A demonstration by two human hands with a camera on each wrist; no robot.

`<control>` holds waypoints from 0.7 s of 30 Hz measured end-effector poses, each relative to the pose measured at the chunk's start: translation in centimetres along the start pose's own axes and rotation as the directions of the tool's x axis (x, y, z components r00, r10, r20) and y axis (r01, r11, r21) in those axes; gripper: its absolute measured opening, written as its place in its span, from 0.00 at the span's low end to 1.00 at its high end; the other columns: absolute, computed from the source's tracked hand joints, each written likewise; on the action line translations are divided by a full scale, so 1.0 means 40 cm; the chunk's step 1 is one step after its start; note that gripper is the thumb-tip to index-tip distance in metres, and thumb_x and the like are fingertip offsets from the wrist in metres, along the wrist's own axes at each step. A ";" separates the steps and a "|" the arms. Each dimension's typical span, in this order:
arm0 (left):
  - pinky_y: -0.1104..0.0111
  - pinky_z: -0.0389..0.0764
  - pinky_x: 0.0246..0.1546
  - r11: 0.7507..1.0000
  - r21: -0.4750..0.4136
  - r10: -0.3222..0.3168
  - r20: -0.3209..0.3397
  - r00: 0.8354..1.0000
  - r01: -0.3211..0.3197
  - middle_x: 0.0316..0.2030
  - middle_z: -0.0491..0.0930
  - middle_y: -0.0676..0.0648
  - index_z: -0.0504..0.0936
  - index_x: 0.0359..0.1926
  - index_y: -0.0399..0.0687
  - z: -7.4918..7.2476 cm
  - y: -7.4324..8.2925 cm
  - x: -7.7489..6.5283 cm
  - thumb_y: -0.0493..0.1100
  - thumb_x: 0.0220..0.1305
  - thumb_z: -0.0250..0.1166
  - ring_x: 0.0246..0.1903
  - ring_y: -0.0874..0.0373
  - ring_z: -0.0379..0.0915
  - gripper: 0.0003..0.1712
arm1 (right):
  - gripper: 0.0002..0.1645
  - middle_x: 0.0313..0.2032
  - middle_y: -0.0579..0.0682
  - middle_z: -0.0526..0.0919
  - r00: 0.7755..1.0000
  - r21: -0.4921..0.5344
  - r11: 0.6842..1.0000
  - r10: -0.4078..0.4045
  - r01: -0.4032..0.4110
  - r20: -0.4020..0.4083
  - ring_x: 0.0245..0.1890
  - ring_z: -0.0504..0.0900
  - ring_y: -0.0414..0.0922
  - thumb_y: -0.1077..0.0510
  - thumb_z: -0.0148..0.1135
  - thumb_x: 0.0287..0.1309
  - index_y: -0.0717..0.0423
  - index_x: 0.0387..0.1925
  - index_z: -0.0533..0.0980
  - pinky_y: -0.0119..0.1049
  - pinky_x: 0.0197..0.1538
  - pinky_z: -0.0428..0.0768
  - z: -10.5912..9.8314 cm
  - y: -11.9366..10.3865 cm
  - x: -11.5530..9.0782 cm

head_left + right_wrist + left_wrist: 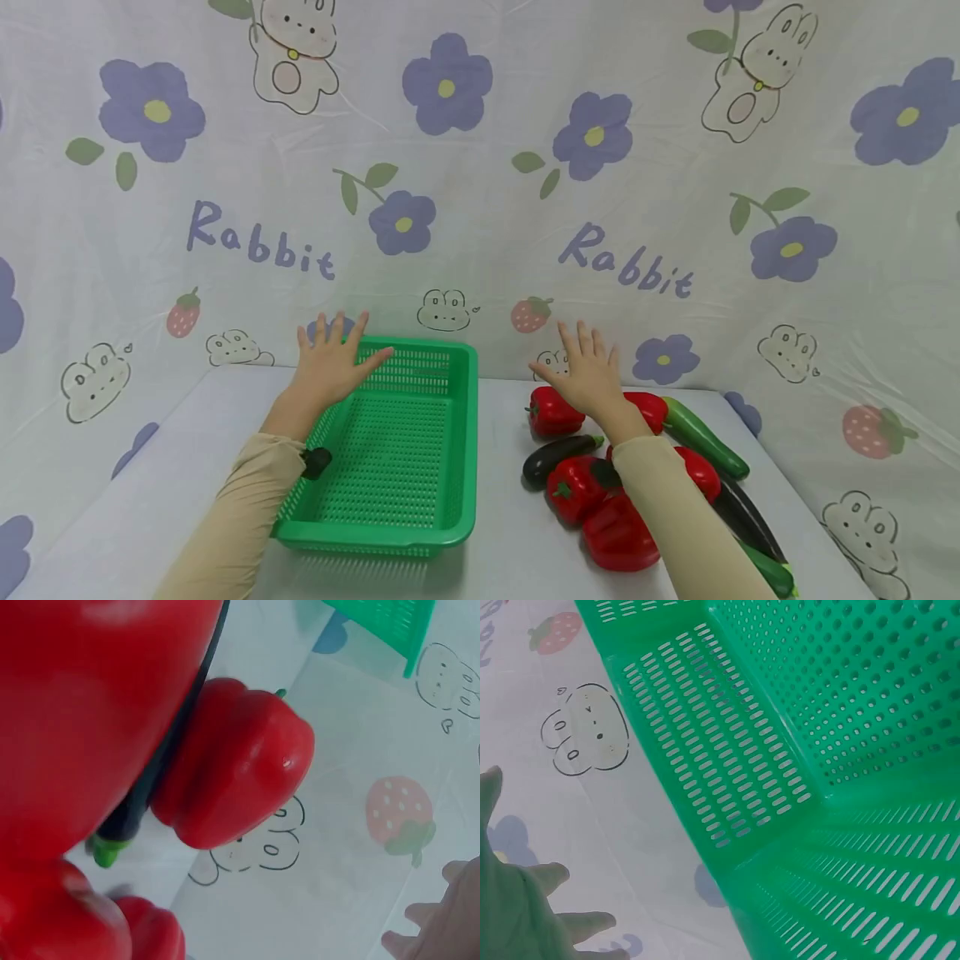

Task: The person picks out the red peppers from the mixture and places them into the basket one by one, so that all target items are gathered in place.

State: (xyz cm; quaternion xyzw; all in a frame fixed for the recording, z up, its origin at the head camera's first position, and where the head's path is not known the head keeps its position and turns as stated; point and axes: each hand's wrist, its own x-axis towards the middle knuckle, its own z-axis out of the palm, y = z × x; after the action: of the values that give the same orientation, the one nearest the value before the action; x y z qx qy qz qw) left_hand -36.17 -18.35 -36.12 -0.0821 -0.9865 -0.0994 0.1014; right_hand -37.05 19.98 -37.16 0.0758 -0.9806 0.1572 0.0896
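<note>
My left hand [327,369] is spread with straight fingers over the far left corner of a green plastic basket [468,450], holding nothing. The basket is bare inside, with slotted walls. My right hand [588,377], also spread and holding nothing, hovers above the far side of a group of vegetables. Nearest to it is a red bell pepper [553,412]. Closer to me lie a short dark eggplant [555,461] and more red peppers [576,490]. In the right wrist view, a red pepper [240,765] sits beside the dark eggplant [124,821]. My right forearm hides part of the group.
Right of the forearm lie a long green vegetable [705,437], a long dark eggplant [750,517] and another green one [768,571]. Everything rests on a white table [498,533]. A white cloth [480,167] printed with rabbits and flowers hangs behind it.
</note>
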 end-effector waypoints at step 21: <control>0.35 0.50 0.67 0.988 -0.147 0.041 -0.038 0.998 -0.046 0.73 0.52 0.31 0.42 0.78 0.49 -0.060 -0.021 -0.105 0.69 0.73 0.33 0.71 0.28 0.46 0.44 | 0.57 0.78 0.56 0.41 0.989 0.474 0.875 0.030 -0.097 0.147 0.77 0.43 0.62 0.27 0.51 0.61 0.42 0.78 0.35 0.68 0.69 0.52 0.010 0.032 -0.059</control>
State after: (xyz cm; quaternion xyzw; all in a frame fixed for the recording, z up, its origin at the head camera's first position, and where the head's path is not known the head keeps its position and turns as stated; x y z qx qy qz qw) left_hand -31.85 -20.27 -34.88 -0.1093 -0.9724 -0.1715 0.1143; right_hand -35.06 21.36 -38.38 0.0739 -0.9167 0.3926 -0.0039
